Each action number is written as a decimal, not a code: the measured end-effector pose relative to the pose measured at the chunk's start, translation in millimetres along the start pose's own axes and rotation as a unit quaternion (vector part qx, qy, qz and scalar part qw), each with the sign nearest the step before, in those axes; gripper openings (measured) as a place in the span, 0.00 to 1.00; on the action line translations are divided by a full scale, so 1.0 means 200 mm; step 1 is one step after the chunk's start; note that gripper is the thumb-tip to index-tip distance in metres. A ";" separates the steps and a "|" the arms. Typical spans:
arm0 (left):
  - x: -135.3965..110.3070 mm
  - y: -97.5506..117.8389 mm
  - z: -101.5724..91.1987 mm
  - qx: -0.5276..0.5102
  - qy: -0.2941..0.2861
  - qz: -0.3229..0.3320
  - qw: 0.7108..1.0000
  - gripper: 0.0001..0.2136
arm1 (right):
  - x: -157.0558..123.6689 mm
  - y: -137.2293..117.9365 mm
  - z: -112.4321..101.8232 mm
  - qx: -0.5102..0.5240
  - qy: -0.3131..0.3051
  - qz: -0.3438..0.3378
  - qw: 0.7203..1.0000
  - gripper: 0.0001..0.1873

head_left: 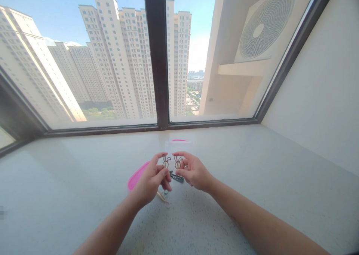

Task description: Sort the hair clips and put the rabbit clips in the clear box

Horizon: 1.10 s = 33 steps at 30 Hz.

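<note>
Between the thumb and forefinger of my left hand (pixel 154 176) is a small rabbit-shaped piece (pixel 165 164) with a brown outline and bent ears. My right hand (pixel 196 170) pinches a matching rabbit-shaped piece (pixel 177 164) a short gap to the right, both upright and apart from each other. Black hair clips (pixel 176 177) lie on the pale surface behind and just below the hands. A pink oval lid (pixel 137 177) is partly covered by my left hand. Close under that hand lies a thin gold-coloured piece (pixel 161 196), with a small ring-like item (pixel 167 205) beside it.
Beyond the hands stands a clear container (pixel 168 144) with a pink patch at its top. The speckled pale sill (pixel 84 195) runs up to a dark window frame (pixel 161 79). A white wall (pixel 316 97) bounds the right side.
</note>
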<state>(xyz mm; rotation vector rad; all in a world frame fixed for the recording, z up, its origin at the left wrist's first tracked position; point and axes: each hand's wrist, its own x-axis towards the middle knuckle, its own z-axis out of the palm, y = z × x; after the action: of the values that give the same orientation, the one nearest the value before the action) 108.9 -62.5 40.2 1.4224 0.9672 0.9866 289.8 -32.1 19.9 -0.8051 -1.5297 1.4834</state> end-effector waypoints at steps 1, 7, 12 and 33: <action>0.00 0.00 0.00 0.000 0.001 -0.001 1.000 0.20 | 0.00 0.00 0.00 -0.002 0.000 -0.001 1.000 0.27; 0.00 -0.01 0.00 -0.004 0.001 -0.007 1.000 0.21 | 0.00 -0.01 0.00 -0.020 0.003 -0.004 1.000 0.27; -0.01 -0.01 0.00 -0.006 -0.004 -0.008 1.000 0.21 | 0.00 0.00 0.00 -0.016 -0.002 -0.006 1.000 0.27; 0.00 -0.01 0.00 -0.019 0.001 -0.019 1.000 0.25 | 0.00 -0.01 0.01 -0.047 -0.006 -0.008 0.999 0.26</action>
<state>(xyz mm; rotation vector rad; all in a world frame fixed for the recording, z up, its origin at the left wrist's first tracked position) 109.2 -61.9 38.4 1.3663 0.9679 0.9731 289.2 -33.7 21.2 -0.8367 -1.6220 1.4158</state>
